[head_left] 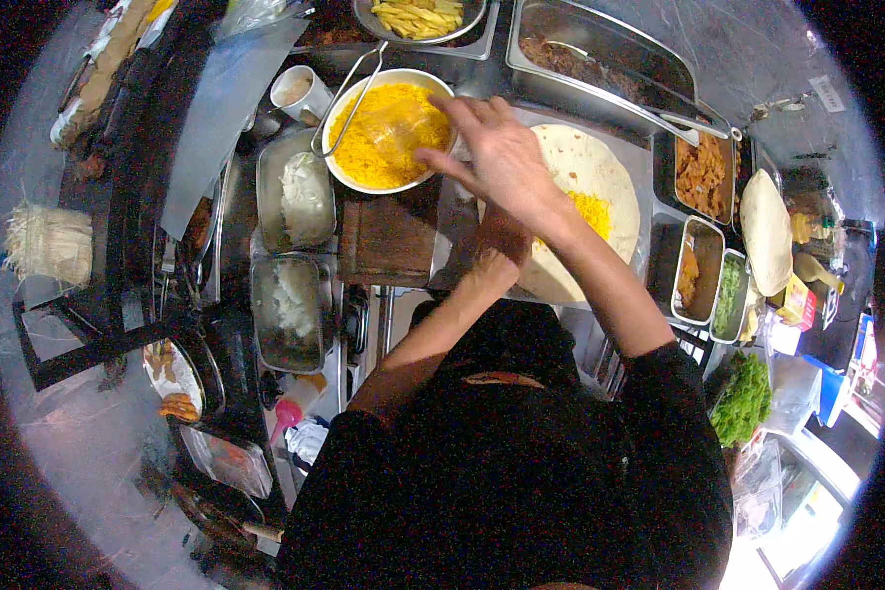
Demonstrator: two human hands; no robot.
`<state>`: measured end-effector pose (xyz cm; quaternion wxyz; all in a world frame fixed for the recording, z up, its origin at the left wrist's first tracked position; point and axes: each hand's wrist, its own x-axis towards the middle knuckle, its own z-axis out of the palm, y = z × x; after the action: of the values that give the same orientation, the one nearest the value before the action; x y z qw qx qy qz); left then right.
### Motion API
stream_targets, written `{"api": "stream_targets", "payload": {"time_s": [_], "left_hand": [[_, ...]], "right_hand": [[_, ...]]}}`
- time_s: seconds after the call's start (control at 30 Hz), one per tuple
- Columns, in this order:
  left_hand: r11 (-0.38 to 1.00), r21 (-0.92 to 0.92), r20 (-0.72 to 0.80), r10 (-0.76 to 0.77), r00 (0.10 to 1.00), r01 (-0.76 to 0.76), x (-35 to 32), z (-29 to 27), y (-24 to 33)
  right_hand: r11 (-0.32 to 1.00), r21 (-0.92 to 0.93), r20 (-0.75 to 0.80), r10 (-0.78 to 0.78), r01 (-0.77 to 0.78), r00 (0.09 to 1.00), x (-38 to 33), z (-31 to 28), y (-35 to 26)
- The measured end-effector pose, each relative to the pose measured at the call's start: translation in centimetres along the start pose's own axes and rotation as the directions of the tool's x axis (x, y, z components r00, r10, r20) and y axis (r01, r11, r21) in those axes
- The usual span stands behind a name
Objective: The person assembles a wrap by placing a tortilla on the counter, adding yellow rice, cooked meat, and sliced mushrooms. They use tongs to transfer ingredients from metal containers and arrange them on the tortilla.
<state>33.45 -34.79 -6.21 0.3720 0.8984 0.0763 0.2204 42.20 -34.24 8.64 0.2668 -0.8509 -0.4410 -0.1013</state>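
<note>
My right hand (506,162) reaches across to the right rim of a white bowl (336,169) of yellow rice (364,147). Its thumb and fingers are spread apart, with no object visible between them. A clear, see-through thing, perhaps a scoop, lies on the rice near the fingertips. My left hand (504,239) crosses beneath the right forearm, over the edge of a large flatbread (610,172); its fingers are hidden. On the flatbread sits a small heap of yellow rice (591,212), partly behind my right forearm. A bent metal handle (349,93) rests against the bowl's left rim.
Metal pans of white sauce (305,192) and a white food (290,300) stand left. Fries (418,18) and a meat pan (600,64) with utensils are at the back. Right are orange-brown pieces (700,172), chopped greens (728,295) and a folded flatbread (765,231).
</note>
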Motion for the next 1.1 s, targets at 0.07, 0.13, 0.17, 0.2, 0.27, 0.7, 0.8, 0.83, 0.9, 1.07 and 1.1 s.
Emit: {"api": "stream_targets", "payload": {"time_s": [0.07, 0.13, 0.17, 0.2, 0.27, 0.7, 0.8, 0.83, 0.9, 1.07, 1.1], "left_hand": [[0.997, 0.019, -0.001, 0.075, 0.997, -0.074, 0.1, -0.7, 0.5], [0.989, 0.039, -0.008, 0.146, 0.989, -0.146, 0.2, -1.6, 1.0], [0.982, 0.05, -0.012, 0.183, 0.983, -0.183, 0.3, -2.1, 1.3], [0.984, 0.056, -0.02, 0.168, 0.986, -0.167, 0.1, -2.9, 1.1], [0.989, 0.078, -0.045, 0.131, 0.99, -0.127, -0.7, -5.4, 0.3], [0.786, 0.51, -0.112, -0.343, 0.933, 0.35, 9.5, -18.3, -1.8], [0.907, 0.283, -0.119, -0.291, 0.949, 0.313, 10.5, -18.3, -2.1], [0.921, 0.242, -0.118, -0.283, 0.952, 0.304, 10.8, -18.6, -1.8], [0.945, 0.162, -0.12, -0.268, 0.956, 0.285, 11.6, -19.8, -0.9], [0.983, 0.178, -0.162, -0.01, 0.987, 0.039, 12.6, -22.5, 0.7], [0.987, 0.139, -0.149, -0.062, 0.987, 0.083, 12.7, -22.3, 1.0]], "right_hand": [[0.996, -0.081, 0.074, 0.027, -0.021, 0.997, 1.9, 1.5, -1.1], [0.997, -0.077, 0.113, 0.022, -0.014, 0.993, 2.8, 3.1, -0.8], [0.997, -0.075, 0.131, 0.019, -0.009, 0.991, 3.0, 3.7, -0.6], [0.995, -0.099, 0.133, 0.015, -0.001, 0.991, 3.5, 3.4, -0.7], [0.99, -0.137, 0.139, -0.008, 0.027, 0.99, 4.7, 1.8, -0.7], [0.996, -0.088, 0.252, 0.035, -0.013, 0.967, 4.8, 2.4, -0.1], [0.981, 0.113, 0.291, 0.119, -0.158, 0.949, 4.8, 2.0, 0.9], [0.956, 0.197, 0.311, 0.151, -0.219, 0.938, 4.8, 2.0, 1.4], [0.802, 0.402, 0.403, 0.277, -0.441, 0.872, 4.8, 1.2, 2.0], [0.392, 0.68, 0.55, 0.286, -0.619, 0.785, 3.9, 1.4, 2.7], [0.334, 0.728, 0.528, 0.283, -0.599, 0.801, 3.6, 1.4, 2.6]]}}
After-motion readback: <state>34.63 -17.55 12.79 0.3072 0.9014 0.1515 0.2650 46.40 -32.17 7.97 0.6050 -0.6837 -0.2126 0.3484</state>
